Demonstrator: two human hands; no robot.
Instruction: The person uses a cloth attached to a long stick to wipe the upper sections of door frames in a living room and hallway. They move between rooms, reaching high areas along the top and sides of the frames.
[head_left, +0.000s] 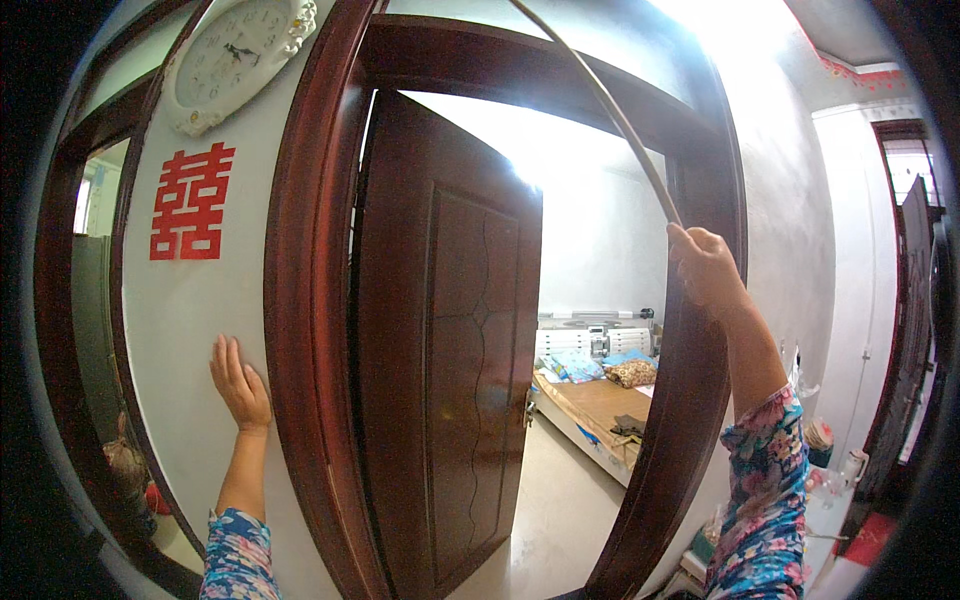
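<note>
My right hand (705, 266) is raised at the right side of a doorway and closed around the lower end of a long thin pole (611, 105). The pole slants up and to the left past the dark wooden door frame (517, 52); its upper end is out of view. My left hand (241, 386) rests flat against the white wall (195, 315), fingers up and holding nothing, just left of the frame. Above it on the wall are a red paper-cut character (193, 202) and a white oval wall clock (232, 60).
A dark wooden door (472, 337) stands partly open, with a bed (600, 401) in the room behind it. Another doorway (56, 337) is at far left. At lower right, a white table (832, 502) holds a jug (854, 465) and other items.
</note>
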